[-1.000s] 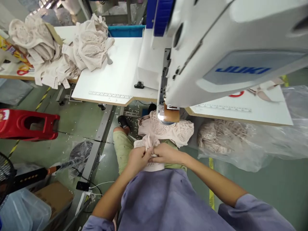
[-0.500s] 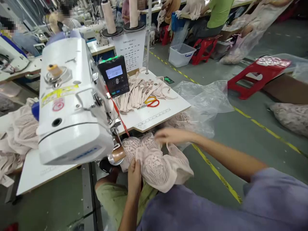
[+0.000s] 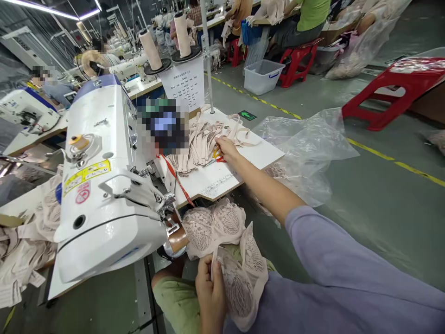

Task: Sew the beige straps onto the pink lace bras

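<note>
My left hand [image 3: 211,287] pinches the edge of a beige lace bra [image 3: 239,285] over my lap, thumb on top. Another lace bra [image 3: 213,225] lies just beyond it, beside the machine's free arm and below the table edge. My right hand [image 3: 226,148] reaches onto the white table [image 3: 222,183], its fingertips closed together at a pile of beige straps [image 3: 200,146]. Beneath that hand lie scissors [image 3: 219,157] with orange and red handles, partly covered. A white sewing machine [image 3: 111,199] stands at my left.
Two thread cones [image 3: 182,35] stand behind a paper sheet [image 3: 183,83]. More beige pieces [image 3: 34,236] are heaped left of the machine. Clear plastic sheeting [image 3: 306,148] hangs off the table's right side. A red stool [image 3: 385,97] and a plastic bin [image 3: 262,76] stand on the floor.
My right hand has left the bra and moved forward and up to the strap pile. The held bra has turned and come nearer me, still in my left hand. The view has shifted.
</note>
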The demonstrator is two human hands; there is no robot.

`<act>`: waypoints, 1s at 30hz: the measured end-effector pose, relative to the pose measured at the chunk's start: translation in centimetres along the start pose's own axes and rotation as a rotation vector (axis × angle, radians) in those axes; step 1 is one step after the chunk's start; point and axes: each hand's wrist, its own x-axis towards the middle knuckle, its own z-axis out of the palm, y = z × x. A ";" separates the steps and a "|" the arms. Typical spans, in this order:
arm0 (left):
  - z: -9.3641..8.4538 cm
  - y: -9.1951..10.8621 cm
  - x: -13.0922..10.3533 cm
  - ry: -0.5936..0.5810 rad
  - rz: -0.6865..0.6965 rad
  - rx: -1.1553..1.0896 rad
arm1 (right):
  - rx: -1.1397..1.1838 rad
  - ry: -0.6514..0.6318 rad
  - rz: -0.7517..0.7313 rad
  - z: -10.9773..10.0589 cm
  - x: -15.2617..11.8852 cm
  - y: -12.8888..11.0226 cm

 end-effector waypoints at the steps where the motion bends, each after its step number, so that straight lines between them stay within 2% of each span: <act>1: -0.3 0.1 0.1 0.012 -0.011 -0.011 | 0.074 -0.013 0.008 0.0 -0.9 0.0; 4: -1.3 0.8 0.6 0.036 0.049 0.037 | 0.229 -0.106 0.061 -0.6 -5.4 0.6; 7: -2.0 2.1 1.1 0.014 0.173 0.136 | 0.327 -0.261 0.173 -0.6 -12.3 2.0; 11: -2.5 3.6 1.3 0.012 0.148 0.155 | 0.597 -0.507 0.418 2.3 -22.0 3.6; 14: -2.5 4.1 0.9 -0.172 0.131 0.183 | 0.652 -0.479 0.405 5.1 -26.6 4.0; 16: -2.4 4.2 0.5 -0.258 0.101 0.190 | 0.588 -0.425 0.344 6.1 -27.7 4.0; 18: -2.5 4.6 0.2 -0.268 0.052 0.126 | 0.488 -0.432 0.303 6.1 -27.7 4.1; 21: -2.8 5.9 0.2 -0.283 0.019 0.022 | 0.245 -0.643 0.345 4.4 -27.0 4.5; 23: -3.2 6.9 0.5 -0.307 0.054 0.046 | 0.047 -0.739 0.372 3.2 -26.3 4.9; 25: -3.8 7.5 1.2 -0.286 0.169 0.134 | -0.038 -0.667 0.321 2.8 -25.4 5.1; 26: -4.2 7.5 1.5 -0.243 0.251 0.194 | -0.028 -0.594 0.270 2.9 -24.8 5.2; 28: -5.3 6.9 2.3 -0.074 0.394 0.352 | 0.022 -0.482 0.174 3.8 -23.6 5.0; 30: -6.3 6.0 2.8 0.121 0.430 0.531 | 0.006 -0.488 0.122 5.0 -22.4 4.8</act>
